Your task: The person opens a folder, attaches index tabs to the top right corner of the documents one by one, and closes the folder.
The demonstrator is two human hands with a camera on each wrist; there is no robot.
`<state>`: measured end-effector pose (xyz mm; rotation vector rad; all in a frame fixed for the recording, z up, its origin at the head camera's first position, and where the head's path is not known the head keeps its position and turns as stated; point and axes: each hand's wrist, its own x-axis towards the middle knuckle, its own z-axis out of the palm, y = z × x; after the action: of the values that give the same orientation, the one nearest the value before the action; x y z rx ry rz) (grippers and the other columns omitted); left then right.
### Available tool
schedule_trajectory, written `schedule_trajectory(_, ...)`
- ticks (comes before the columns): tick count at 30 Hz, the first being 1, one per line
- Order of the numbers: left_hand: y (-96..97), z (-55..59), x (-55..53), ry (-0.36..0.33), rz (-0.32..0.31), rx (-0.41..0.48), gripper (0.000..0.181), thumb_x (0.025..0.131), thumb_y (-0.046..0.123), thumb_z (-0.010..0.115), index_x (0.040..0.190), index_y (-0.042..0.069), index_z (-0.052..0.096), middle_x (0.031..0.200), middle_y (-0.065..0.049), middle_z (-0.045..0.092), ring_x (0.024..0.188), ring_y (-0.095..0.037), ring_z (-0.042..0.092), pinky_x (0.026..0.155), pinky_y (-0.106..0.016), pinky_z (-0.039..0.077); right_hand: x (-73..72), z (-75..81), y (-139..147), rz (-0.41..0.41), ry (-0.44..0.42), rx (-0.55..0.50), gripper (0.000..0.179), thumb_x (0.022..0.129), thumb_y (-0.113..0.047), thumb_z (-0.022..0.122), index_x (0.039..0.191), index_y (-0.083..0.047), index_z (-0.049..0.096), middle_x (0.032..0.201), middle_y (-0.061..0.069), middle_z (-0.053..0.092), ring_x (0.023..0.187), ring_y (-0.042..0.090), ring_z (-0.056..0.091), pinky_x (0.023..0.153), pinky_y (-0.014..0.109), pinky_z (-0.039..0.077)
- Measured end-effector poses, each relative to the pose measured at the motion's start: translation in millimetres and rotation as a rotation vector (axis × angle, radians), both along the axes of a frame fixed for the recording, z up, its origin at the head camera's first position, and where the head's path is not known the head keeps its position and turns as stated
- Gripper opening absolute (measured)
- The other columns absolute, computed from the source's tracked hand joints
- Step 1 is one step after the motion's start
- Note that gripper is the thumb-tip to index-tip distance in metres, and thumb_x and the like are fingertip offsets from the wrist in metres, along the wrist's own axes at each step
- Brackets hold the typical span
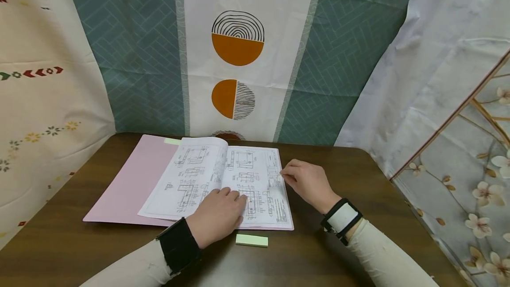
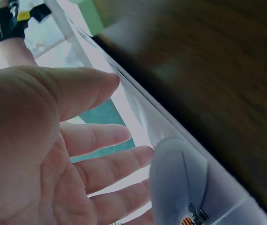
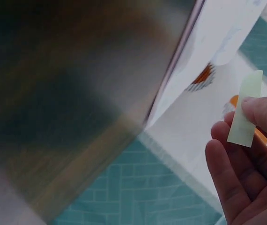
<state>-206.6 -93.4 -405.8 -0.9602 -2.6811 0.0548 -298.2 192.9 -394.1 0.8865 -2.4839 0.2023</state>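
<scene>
We have a green note pad (image 1: 252,240) just off the drawing booklet's (image 1: 255,167) near edge | our left grip (image 1: 219,216), loosely spread, holding nothing, rests on its pages | our right grip (image 1: 308,183) pinches a green strip (image 3: 245,112) by its right edge | pink folder (image 1: 127,185) beneath, toward the surface's (image 1: 303,256) far-left corner

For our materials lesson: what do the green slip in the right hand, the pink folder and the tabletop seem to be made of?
Green slip: likely matte paper; it is thin and shows no glare. Pink folder: probably card with a matte finish, judging by its even colour, though plastic is possible. Tabletop: wood or wood-look laminate; streaky brown grain shows, and a soft sheen.
</scene>
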Motion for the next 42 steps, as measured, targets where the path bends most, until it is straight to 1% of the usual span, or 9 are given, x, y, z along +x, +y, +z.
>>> schedule_trajectory(3,-1.8,0.4,0.5,0.015,0.008,-0.019,0.03,0.097,0.032,0.084,0.112,0.007,0.075,0.1,-0.007,0.073,0.092,-0.028,0.07,0.078,-0.046,0.056,-13.9,-0.6,-0.2,-0.026,-0.008,0.023,0.02,0.087,-0.011,0.096,0.106,-0.015,0.088,0.102,-0.001,0.077,0.084,0.015,0.072,0.079,0.036,0.063)
schedule_trajectory(8,-1.5,-2.9,-1.9,0.024,-0.006,-0.023,0.021,0.098,0.028,0.081,0.102,0.009,0.074,0.092,-0.005,0.068,0.086,-0.028,0.069,0.073,-0.046,0.054,-34.2,-3.4,-0.3,-0.045,-0.002,0.043,0.019,0.089,-0.01,0.095,0.107,-0.014,0.088,0.101,0.0,0.077,0.084,0.016,0.071,0.077,0.036,0.063)
schedule_trajectory(13,1.6,-2.7,-0.9,0.007,-0.002,-0.044,0.019,0.099,0.025,0.08,0.106,0.008,0.075,0.095,-0.006,0.07,0.088,-0.028,0.071,0.075,-0.047,0.055,-53.2,-6.8,0.7,-0.043,0.012,0.056,0.018,0.09,-0.008,0.093,0.107,-0.013,0.087,0.101,0.0,0.079,0.085,0.016,0.073,0.076,0.036,0.062)
schedule_trajectory(17,2.7,-1.8,-0.8,0.014,-0.005,-0.054,0.019,0.099,0.024,0.08,0.106,0.007,0.075,0.095,-0.007,0.071,0.087,-0.028,0.071,0.075,-0.048,0.056,-68.9,-8.6,-0.1,-0.054,0.008,0.078,0.016,0.093,-0.008,0.09,0.107,-0.014,0.087,0.102,0.0,0.081,0.087,0.016,0.075,0.075,0.036,0.062)
schedule_trajectory(24,3.7,-2.7,0.8,0.021,-0.002,-0.054,0.018,0.101,0.024,0.077,0.106,0.007,0.076,0.095,-0.007,0.072,0.088,-0.028,0.072,0.075,-0.047,0.056,-93.2,-13.1,-1.5,-0.074,0.06,0.078,0.008,0.096,-0.009,0.087,0.102,-0.014,0.086,0.094,0.001,0.08,0.081,0.017,0.075,0.07,0.036,0.061)
schedule_trajectory(28,4.5,-2.8,-0.6,0.038,-0.002,-0.051,0.018,0.1,0.024,0.078,0.106,0.007,0.076,0.094,-0.007,0.071,0.087,-0.027,0.071,0.073,-0.046,0.055,-105.0,-11.2,-4.0,-0.106,0.064,0.063,0.005,0.097,-0.01,0.087,0.101,-0.013,0.086,0.091,0.001,0.079,0.079,0.017,0.073,0.069,0.036,0.061)
schedule_trajectory(32,4.8,-3.2,-1.6,0.036,0.004,-0.057,0.02,0.1,0.025,0.079,0.109,0.007,0.076,0.097,-0.007,0.073,0.088,-0.027,0.072,0.074,-0.046,0.055,-114.8,-11.6,-7.5,-0.137,0.049,0.072,0.005,0.097,-0.01,0.087,0.101,-0.014,0.086,0.092,0.001,0.079,0.08,0.018,0.074,0.069,0.037,0.061)
schedule_trajectory(37,4.8,-2.3,-0.8,0.014,0.017,-0.063,0.022,0.1,0.026,0.079,0.11,0.007,0.077,0.099,-0.007,0.074,0.09,-0.027,0.072,0.074,-0.046,0.056,-122.9,-14.8,-10.8,-0.137,0.022,0.096,0.006,0.099,-0.01,0.084,0.103,-0.013,0.085,0.095,0.002,0.079,0.085,0.02,0.076,0.072,0.039,0.062)
schedule_trajectory(42,5.1,-2.4,-1.2,-0.003,0.018,-0.058,0.022,0.101,0.027,0.079,0.111,0.008,0.077,0.099,-0.007,0.073,0.091,-0.027,0.072,0.075,-0.046,0.056,-128.0,-16.9,-11.1,-0.132,0.038,0.094,0.006,0.098,-0.009,0.085,0.101,-0.014,0.085,0.094,0.002,0.079,0.084,0.02,0.076,0.072,0.04,0.062)
